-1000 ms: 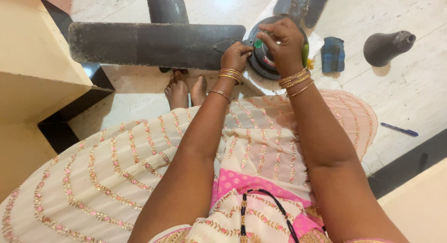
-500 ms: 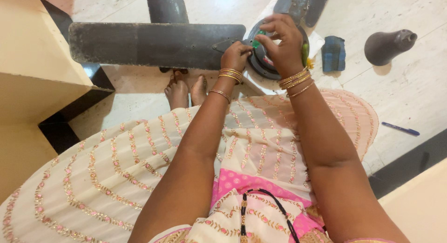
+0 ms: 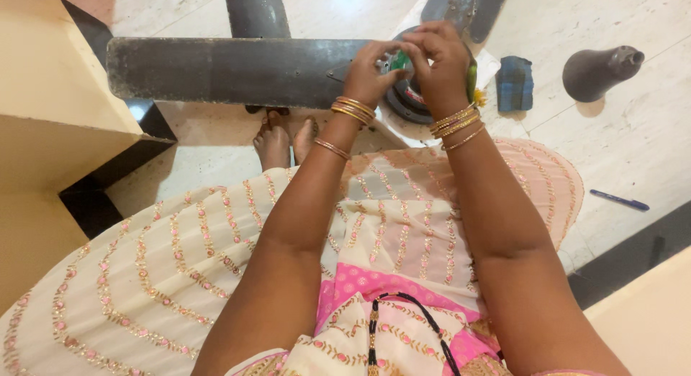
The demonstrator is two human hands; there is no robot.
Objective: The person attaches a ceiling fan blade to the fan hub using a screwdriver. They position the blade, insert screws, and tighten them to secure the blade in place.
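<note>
A dark ceiling fan lies on the floor, its round motor hub under my hands and one long blade running left. My right hand pinches a small green tool handle above the hub. My left hand has come up beside it and touches the same green piece with thumb and fingers. A green and yellow tool sticks out behind my right wrist. The tip of the green piece is hidden by my fingers.
A dark bell-shaped fan cover lies at the right, a blue cloth beside the hub, a blue pen on the floor. Two more blades point away. A yellow step edge stands at left. My feet are under the blade.
My left hand has lifted off the blade bracket and risen to meet my right hand at the green piece. The right hand stays over the hub.
</note>
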